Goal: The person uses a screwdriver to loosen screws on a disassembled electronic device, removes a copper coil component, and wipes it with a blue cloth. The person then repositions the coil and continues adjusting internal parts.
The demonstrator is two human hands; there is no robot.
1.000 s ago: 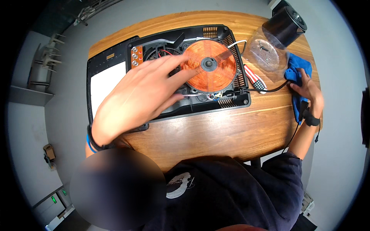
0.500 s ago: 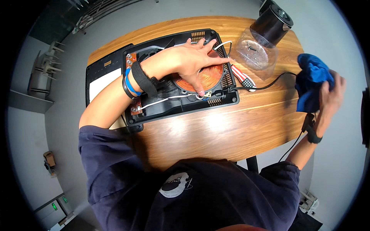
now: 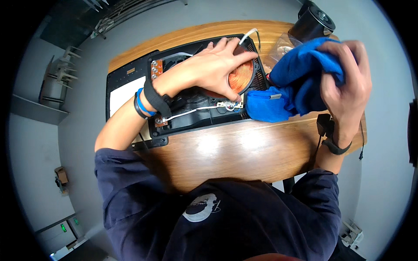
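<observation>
My left hand (image 3: 220,67) rests with spread fingers over the round copper coil (image 3: 242,77) of an opened induction cooktop. Its thumb reaches down beside a small circuit board (image 3: 227,105) at the coil's lower edge. The cooktop's black housing (image 3: 187,125) lies open, showing white wires and an orange-brown board (image 3: 156,68) at its left. My right hand (image 3: 348,80) grips a bunched blue cloth (image 3: 307,71) by its upper right part. A lower fold of the cloth hangs against the housing's right end and hides that corner.
A wooden table (image 3: 217,152) carries everything. A black cylindrical container (image 3: 312,24) stands at the far right, with a clear plastic tray (image 3: 283,47) partly hidden behind the cloth. The detached dark panel (image 3: 126,78) lies at the left under the housing. A white cable end (image 3: 248,35) sticks up at the back.
My right hand has brought the blue cloth leftward from beyond the table's right side to the housing's right end, where it spreads out. My left hand stays over the coil.
</observation>
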